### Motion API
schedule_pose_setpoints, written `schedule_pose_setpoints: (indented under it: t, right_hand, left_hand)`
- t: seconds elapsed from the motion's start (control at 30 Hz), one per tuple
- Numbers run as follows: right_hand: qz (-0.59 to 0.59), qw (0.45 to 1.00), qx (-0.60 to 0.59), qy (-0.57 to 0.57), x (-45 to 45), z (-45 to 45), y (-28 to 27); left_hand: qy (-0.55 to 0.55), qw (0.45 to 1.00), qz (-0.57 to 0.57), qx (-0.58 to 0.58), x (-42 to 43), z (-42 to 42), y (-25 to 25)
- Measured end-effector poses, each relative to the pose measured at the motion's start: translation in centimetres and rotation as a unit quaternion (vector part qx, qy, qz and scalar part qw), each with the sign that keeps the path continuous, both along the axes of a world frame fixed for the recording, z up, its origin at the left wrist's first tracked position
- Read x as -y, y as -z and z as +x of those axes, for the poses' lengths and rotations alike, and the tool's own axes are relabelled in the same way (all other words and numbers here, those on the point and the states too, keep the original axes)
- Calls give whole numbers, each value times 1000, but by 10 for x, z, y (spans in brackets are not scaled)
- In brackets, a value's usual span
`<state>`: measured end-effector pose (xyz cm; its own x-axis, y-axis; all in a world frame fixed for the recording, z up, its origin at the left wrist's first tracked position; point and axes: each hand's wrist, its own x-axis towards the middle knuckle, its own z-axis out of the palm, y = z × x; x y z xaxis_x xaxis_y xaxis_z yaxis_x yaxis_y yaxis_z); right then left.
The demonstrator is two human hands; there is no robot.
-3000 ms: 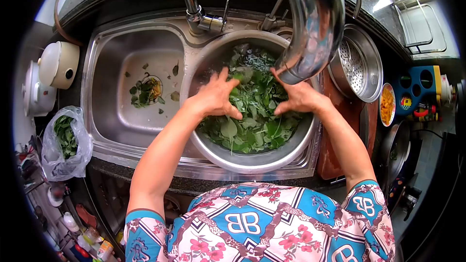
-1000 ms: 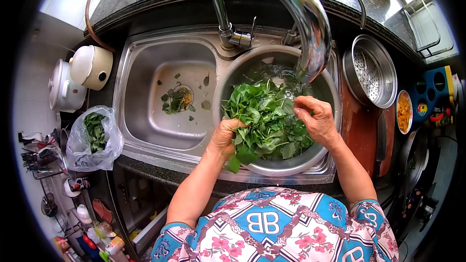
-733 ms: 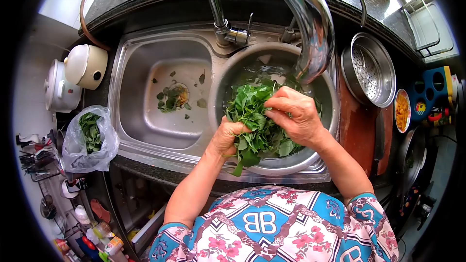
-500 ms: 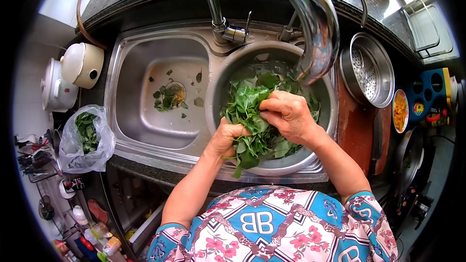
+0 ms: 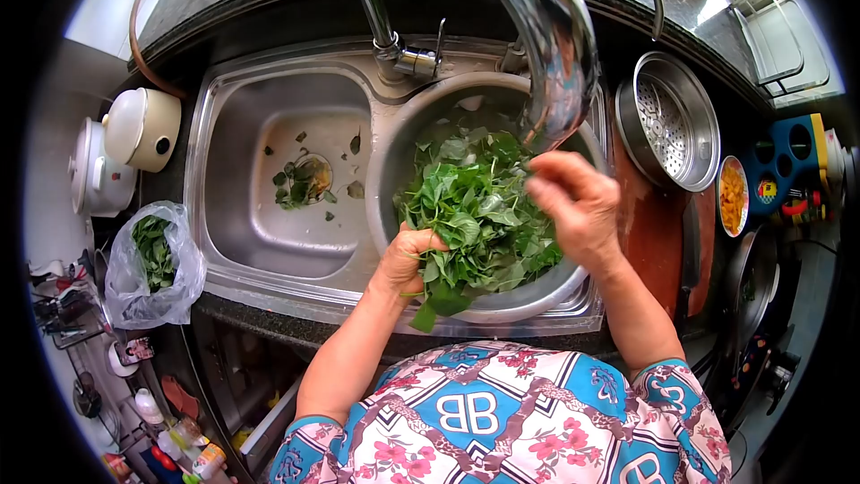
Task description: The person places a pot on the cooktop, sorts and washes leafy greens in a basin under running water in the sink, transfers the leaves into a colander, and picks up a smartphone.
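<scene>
A bunch of leafy greens (image 5: 475, 215) is in my left hand (image 5: 408, 260), whose fingers wrap round it at the near left side of a large metal basin (image 5: 394, 139). More leaves float in the water under the bunch. My right hand (image 5: 580, 206) is raised at the right of the greens, below the faucet spout (image 5: 560, 81). Its fingers are bent together, blurred, and what they may hold is too small to make out. Wet leaf scraps (image 5: 300, 181) lie around the drain of the left sink (image 5: 242, 134).
On the left are a bag of greens (image 5: 184, 278) and lidded pots (image 5: 143, 130). On the right are a steamer pot (image 5: 667, 121), a brown cutting board (image 5: 649, 242) with a dark-handled knife (image 5: 691, 246), and a bowl of orange pieces (image 5: 732, 197).
My right hand has come away from the bunch, up and to the right. My left hand still grips the greens, lifted from the basin since the earliest frame. The view has shifted slightly.
</scene>
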<state>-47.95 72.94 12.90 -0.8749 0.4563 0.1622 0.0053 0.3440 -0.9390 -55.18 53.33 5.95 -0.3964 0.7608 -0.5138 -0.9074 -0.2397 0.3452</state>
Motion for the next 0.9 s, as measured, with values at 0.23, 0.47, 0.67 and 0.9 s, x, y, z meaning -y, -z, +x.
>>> schedule_pose_setpoints:
  t: [0.23,0.47,0.67,0.9]
  right_hand:
    - [-403,905,-7,138,-48,49,17]
    - [234,966,-55,-90,-9,24,7]
    - [177,975,-50,-125,1,-4,16]
    - [-192,978,73,25,-24,20,55]
  left_hand:
    - [-9,999,-18,44,8,-2,4]
    - [32,999,-9,29,-1,6,-3]
    - [20,999,-32,-11,5,8,-5]
    - [16,997,15,73,20,1,11]
